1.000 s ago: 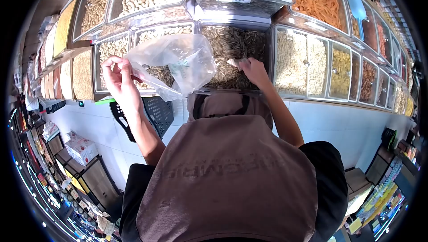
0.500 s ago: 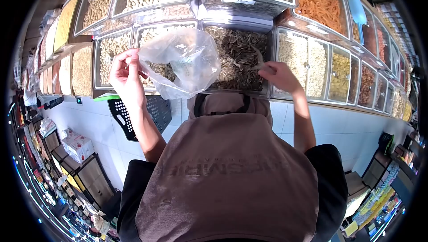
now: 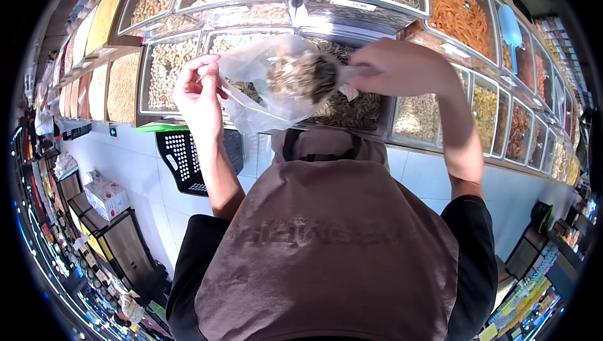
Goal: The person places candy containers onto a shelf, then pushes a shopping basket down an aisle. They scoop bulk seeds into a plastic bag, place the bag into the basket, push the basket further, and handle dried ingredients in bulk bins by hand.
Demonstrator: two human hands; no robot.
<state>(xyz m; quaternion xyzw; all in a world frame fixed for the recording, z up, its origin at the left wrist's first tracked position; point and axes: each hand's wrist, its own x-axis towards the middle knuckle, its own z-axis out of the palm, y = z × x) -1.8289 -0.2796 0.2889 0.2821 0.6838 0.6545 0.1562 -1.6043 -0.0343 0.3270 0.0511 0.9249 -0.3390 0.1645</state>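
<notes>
At the far left, fine tan grains [image 3: 124,86] lie as a smooth, sandy mass in a bin. Next to them, pale, knobbly peanuts [image 3: 168,68] fill a clear, hard-walled box. Below the boxes, a black basket [image 3: 182,157] shows rows of punched holes. In front of the peanuts, the left hand [image 3: 202,83] pinches the rim of the bag [image 3: 267,110] between thumb and fingers, a narrow grip. The bag is thin, cloudy plastic, crumpled and slack, its wide mouth spread out to the right. At that mouth is a rough, striped heap of seeds [image 3: 301,78], blurred, on the scoop [image 3: 347,76]. The right hand [image 3: 402,68] has its fingers closed around the scoop's handle; how each finger lies is blurred. Beneath the scoop, dark, slender seeds with pointed ends lie loose in the open box [image 3: 384,129]. Farther right, orange strips [image 3: 458,11] look rough and curled, and a smooth blue scoop [image 3: 512,33] with a rounded blade stands upright.
</notes>
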